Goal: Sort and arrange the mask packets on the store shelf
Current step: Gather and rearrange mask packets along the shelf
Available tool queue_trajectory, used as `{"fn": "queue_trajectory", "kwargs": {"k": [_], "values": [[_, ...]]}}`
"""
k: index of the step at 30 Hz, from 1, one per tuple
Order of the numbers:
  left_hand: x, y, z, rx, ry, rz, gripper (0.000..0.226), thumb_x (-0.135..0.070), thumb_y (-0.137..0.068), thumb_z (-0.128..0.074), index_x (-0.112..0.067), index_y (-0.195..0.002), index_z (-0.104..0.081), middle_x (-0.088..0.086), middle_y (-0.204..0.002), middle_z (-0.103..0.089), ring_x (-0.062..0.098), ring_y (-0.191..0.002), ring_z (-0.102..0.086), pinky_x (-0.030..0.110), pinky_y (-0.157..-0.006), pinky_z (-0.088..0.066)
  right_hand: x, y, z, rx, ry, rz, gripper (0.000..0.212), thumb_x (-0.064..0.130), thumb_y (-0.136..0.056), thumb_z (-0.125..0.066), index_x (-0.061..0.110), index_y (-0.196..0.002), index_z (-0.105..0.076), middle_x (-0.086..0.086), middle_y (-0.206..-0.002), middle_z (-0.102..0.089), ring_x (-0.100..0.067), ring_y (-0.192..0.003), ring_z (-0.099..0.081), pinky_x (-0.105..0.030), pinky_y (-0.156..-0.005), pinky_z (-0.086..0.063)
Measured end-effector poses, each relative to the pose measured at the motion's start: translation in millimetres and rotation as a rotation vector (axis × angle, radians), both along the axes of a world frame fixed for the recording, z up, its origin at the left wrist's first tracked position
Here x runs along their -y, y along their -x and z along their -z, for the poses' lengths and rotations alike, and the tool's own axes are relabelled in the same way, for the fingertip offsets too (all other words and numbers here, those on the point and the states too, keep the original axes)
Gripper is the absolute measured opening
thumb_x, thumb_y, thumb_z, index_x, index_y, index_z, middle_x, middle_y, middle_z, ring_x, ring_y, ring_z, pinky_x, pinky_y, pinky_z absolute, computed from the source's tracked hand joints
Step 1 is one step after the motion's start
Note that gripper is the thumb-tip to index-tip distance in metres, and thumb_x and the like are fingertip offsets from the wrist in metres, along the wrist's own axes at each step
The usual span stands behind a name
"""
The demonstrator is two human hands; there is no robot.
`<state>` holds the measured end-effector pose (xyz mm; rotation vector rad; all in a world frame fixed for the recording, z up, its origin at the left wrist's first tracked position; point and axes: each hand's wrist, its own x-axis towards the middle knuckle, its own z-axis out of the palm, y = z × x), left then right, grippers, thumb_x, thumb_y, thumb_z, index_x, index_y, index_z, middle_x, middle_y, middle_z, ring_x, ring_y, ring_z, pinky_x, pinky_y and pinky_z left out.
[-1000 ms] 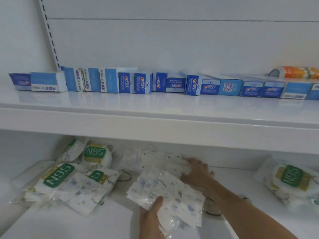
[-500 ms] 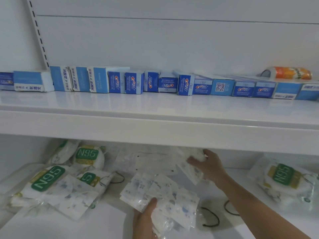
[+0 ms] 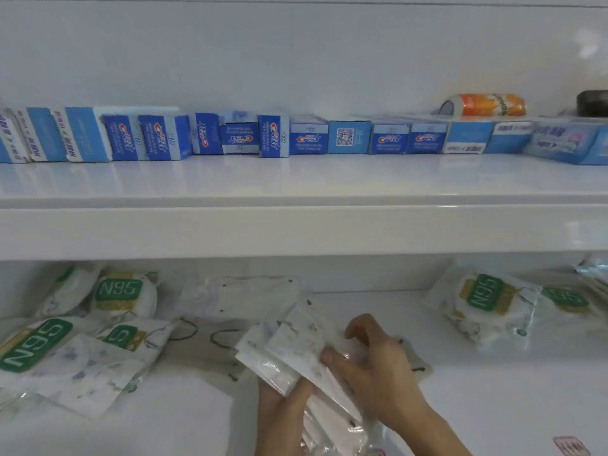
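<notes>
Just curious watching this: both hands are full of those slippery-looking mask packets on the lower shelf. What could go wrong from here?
The stack of mask packets is fanned out unevenly between the left hand and right hand, so one might slip out. Loose black ear loops lie on the lower shelf beside the stack and could snag it. The N95 packets at left overlap in a pile, so plain packets might get mixed in.

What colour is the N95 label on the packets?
Green with white lettering, clearest on the left N95 packet in the head view.
</notes>
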<state>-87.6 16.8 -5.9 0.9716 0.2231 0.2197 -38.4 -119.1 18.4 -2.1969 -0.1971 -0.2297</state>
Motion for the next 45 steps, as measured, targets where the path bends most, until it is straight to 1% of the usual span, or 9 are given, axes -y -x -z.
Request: {"fn": "queue_trajectory", "kwargs": {"k": [4, 8, 12, 18, 22, 28, 32, 41, 45], "values": [[55, -1, 7, -0.091, -0.064, 0.053, 0.068, 0.006, -0.073, -0.082, -0.014, -0.134, -0.059, 0.012, -0.108, -0.076, 0.031, -0.099, -0.073, 0.039, -0.081, -0.056, 72, 15, -6, -0.015, -0.179, 0.201, 0.035, 0.036, -0.076, -0.087, 0.035, -0.097, -0.059, 0.004, -0.062, -0.060, -0.004, -0.055, -0.058, -0.016, -0.051, -0.042], [136, 7, 9, -0.126, -0.101, 0.065, 0.052, -0.001, -0.076, -0.083, -0.020, -0.121, -0.066, 0.007, -0.100, -0.078, 0.030, -0.094, -0.074, 0.046, -0.091, -0.055, 162, 42, -1, -0.078, -0.282, 0.325, 0.035, 0.037, -0.085, -0.079, 0.016, -0.067, -0.058, 0.009, -0.059, -0.058, -0.004, -0.055, -0.051, -0.020, -0.058, -0.043], [236, 19, -1, -0.143, -0.089, 0.187, 0.045, 0.005, -0.082, -0.076, -0.013, -0.122, -0.067, 0.011, -0.101, -0.078, 0.028, -0.088, -0.077, 0.036, -0.068, -0.061, 248, 83, 3, -0.221, -0.348, 0.301, 0.037, 0.057, -0.068, -0.076, 0.027, -0.088, -0.069, 0.008, -0.090, -0.072, -0.010, -0.085, -0.070, -0.038, -0.079, -0.059], [381, 35, -7, -0.192, -0.067, 0.478, 0.045, -0.008, -0.079, -0.074, -0.015, -0.122, -0.063, 0.010, -0.085, -0.078, 0.035, -0.083, -0.074, 0.041, -0.073, -0.055, 384, 138, 1, -0.123, -0.568, 0.565, 0.051, 0.018, -0.070, -0.092, 0.029, -0.109, -0.060, 0.009, -0.091, -0.076, -0.011, -0.077, -0.075, -0.027, -0.063, -0.058], [464, 42, -12, -0.157, -0.060, 0.659, 0.042, 0.008, -0.082, -0.064, -0.010, -0.120, -0.063, 0.019, -0.093, -0.077, 0.037, -0.080, -0.075, 0.043, -0.073, -0.054, 462, 159, 4, -0.061, -0.581, 0.790, 0.053, 0.048, -0.063, -0.088, 0.033, -0.110, -0.068, 0.018, -0.093, -0.076, -0.006, -0.084, -0.073, -0.035, -0.078, -0.059], [553, 33, -9, -0.092, -0.263, 0.604, 0.058, -0.018, -0.064, -0.096, -0.021, -0.115, -0.069, -0.004, -0.088, -0.079, 0.014, -0.077, -0.076, 0.030, -0.066, -0.055, 538, 172, -2, -0.065, -0.612, 0.667, 0.047, 0.031, -0.062, -0.088, 0.018, -0.105, -0.074, 0.000, -0.084, -0.079, -0.016, -0.074, -0.076, -0.020, -0.061, -0.055], [604, 7, -3, -0.170, -0.248, 0.607, 0.054, -0.029, -0.065, -0.095, -0.019, -0.112, -0.071, 0.009, -0.098, -0.076, 0.028, -0.088, -0.074, 0.042, -0.085, -0.057, 583, 152, 9, 0.007, -0.685, 0.855, 0.026, 0.010, -0.073, -0.091, 0.016, -0.093, -0.076, 0.000, -0.077, -0.078, -0.013, -0.068, -0.075, -0.018, -0.058, -0.054], [717, -62, -15, -0.022, -0.222, 0.692, 0.032, 0.004, -0.081, -0.076, -0.015, -0.106, -0.071, 0.001, -0.083, -0.079, 0.014, -0.071, -0.076, 0.025, -0.056, -0.055, 693, 87, 2, 0.003, -0.650, 0.881, 0.009, 0.011, -0.082, -0.082, 0.009, -0.090, -0.077, -0.001, -0.075, -0.078, -0.014, -0.068, -0.075, -0.018, -0.056, -0.051], [773, -93, -16, -0.006, -0.195, 0.677, 0.039, -0.002, -0.080, -0.080, -0.016, -0.115, -0.069, 0.006, -0.096, -0.079, 0.024, -0.085, -0.077, 0.041, -0.075, -0.060, 740, 57, 4, 0.091, -0.720, 0.985, 0.018, 0.015, -0.084, -0.080, 0.017, -0.100, -0.074, 0.002, -0.085, -0.079, -0.016, -0.079, -0.076, -0.036, -0.074, -0.060]]}}
